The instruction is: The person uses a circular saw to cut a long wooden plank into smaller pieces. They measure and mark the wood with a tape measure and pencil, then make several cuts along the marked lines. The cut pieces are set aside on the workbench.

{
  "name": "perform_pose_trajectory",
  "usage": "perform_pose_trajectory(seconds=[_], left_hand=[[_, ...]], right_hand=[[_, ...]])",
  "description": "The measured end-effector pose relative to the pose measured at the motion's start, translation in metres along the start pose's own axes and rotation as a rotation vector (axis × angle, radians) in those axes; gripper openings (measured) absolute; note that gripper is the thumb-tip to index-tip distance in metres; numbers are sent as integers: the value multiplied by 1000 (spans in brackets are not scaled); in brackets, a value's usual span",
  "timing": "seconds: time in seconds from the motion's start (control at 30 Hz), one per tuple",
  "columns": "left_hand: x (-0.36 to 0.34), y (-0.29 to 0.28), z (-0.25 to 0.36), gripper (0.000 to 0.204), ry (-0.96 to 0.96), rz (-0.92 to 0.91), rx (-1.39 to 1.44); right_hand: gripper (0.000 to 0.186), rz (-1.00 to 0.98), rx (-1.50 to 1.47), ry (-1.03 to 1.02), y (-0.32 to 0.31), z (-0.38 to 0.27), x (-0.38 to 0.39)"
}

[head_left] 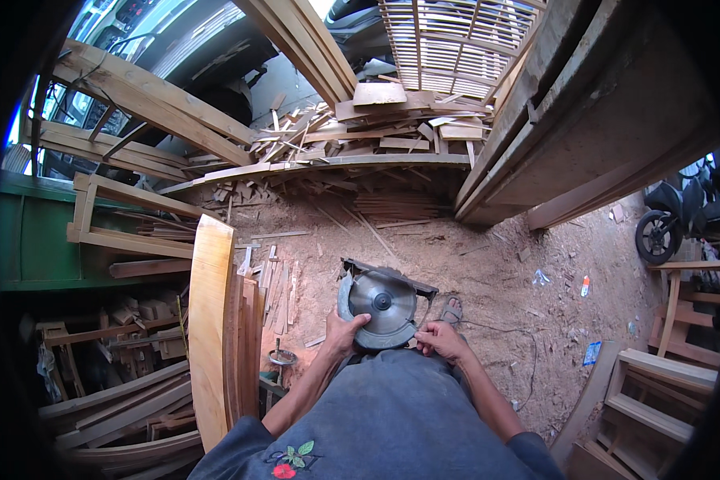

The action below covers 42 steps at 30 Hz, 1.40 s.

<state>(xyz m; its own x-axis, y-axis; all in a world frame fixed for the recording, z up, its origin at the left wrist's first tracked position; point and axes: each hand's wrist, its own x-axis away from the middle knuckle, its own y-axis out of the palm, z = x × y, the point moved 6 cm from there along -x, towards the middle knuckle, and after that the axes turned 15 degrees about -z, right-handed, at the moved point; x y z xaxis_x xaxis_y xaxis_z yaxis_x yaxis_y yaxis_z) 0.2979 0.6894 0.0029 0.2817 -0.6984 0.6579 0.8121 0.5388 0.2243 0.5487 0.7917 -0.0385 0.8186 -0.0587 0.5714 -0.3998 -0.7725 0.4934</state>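
A circular saw (pixel 382 302) with a round steel blade and a grey guard is held up close against my body, its blade face turned up toward me. My left hand (pixel 346 331) grips the saw's guard at its left side, with the thumb lying along the blade's lower left edge. At the lower right of the guard, my right hand (pixel 442 340) is closed in a pinch. Something small and pale shows by its fingertips, too small to name. The underside of the saw and most of its handle are hidden.
Curved wooden boards (pixel 213 320) stand upright close to my left. Narrow wood strips (pixel 282 292) lie on the sawdust-covered floor (pixel 488 272). Scrap wood (pixel 408 120) is piled ahead. Large panels (pixel 584 144) lean at the right, and a cord (pixel 534 352) trails over the floor. Wooden frames (pixel 656 392) stand lower right.
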Motion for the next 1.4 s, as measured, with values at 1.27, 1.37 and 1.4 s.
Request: perform_pose_trajectory(seconds=[1.27, 1.37, 1.4], left_hand=[[-1, -38, -26, 78, -53, 294, 397], [1, -38, -26, 74, -72, 286, 299], [2, -38, -26, 72, -76, 298, 266]], right_hand=[[36, -56, 657, 42, -16, -55, -69], [39, -208, 124, 111, -24, -27, -65], [39, -221, 26, 155, -26, -15, -65]])
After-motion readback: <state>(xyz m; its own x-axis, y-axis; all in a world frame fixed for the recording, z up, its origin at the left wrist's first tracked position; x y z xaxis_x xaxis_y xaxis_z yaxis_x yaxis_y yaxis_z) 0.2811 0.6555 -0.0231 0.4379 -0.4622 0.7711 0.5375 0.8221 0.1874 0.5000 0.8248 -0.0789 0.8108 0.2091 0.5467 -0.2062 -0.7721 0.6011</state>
